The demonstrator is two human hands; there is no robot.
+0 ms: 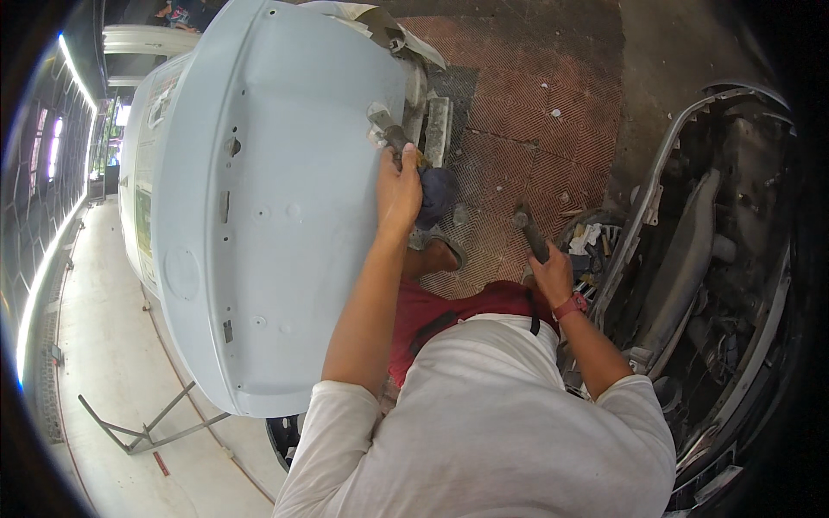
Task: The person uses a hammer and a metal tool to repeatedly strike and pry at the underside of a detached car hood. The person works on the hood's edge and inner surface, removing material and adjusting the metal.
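My left hand [398, 192] is closed round a dark-handled tool [395, 135]. The tool's pale, flat end lies at a small bare-looking patch near the edge of a light grey car body panel [302, 164]. I cannot make out the tool's exact kind. Lower and to the right, my right hand [553, 274] grips a hammer [531, 233] by its dark handle, its head pointing up and away from me. The hammer is apart from the panel. A dark blue rounded thing [439, 197] sits just beyond my left wrist, partly hidden by it.
Red and black patterned mats [535, 164] cover the floor ahead. On the right, a large dark car part with a metal rim [643, 203] stands near a container of small items [591, 242]. A metal stand [138, 439] is on the pale floor at lower left.
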